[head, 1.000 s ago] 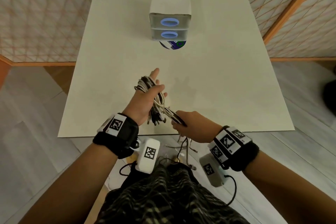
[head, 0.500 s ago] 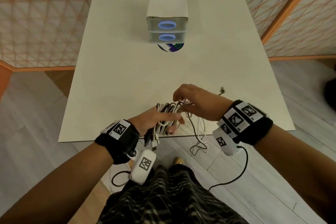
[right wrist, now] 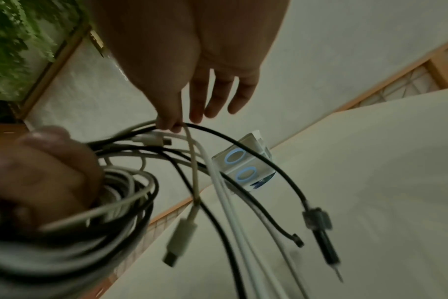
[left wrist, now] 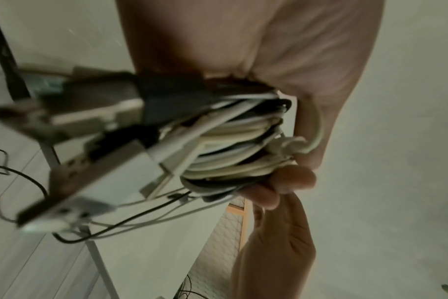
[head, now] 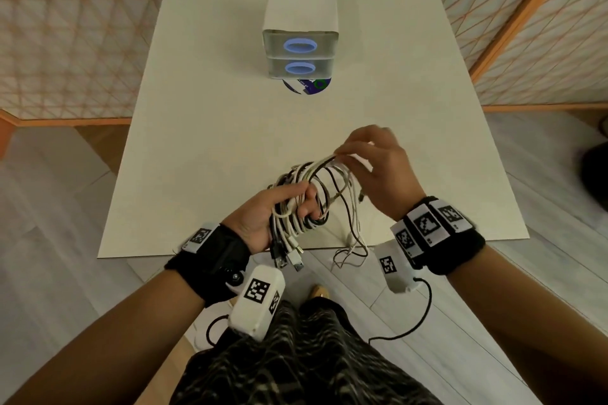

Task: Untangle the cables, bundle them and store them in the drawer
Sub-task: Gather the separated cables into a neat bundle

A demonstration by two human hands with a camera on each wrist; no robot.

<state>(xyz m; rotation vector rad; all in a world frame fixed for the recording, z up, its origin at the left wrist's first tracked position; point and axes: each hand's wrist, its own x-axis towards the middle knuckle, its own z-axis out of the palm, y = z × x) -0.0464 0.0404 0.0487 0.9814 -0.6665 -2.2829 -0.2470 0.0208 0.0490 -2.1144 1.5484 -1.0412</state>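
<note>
My left hand (head: pixel 276 214) grips a coiled bundle of black and white cables (head: pixel 312 194) above the table's near edge, fingers curled round it (left wrist: pixel 243 153). USB plugs (head: pixel 289 258) stick out below the palm. My right hand (head: pixel 371 158) is up and to the right, pinching a few strands between thumb and forefinger (right wrist: pixel 171 125) while the other fingers stay spread. Loose cable ends (right wrist: pixel 182 238) dangle under it. The white two-drawer box (head: pixel 300 39) stands at the far middle of the table, both drawers closed.
The white table (head: pixel 214 108) is ringed by an orange-framed net fence (head: pixel 65 43). A round blue-and-white disc (head: pixel 307 86) peeks out from under the drawer box. Grey floorboards lie in front of the table, and a green plant (right wrist: pixel 10 40) shows in the right wrist view.
My right hand has risen from below the table edge to above and right of the bundle, drawing strands over it. My left hand has lowered and closed round the coil.
</note>
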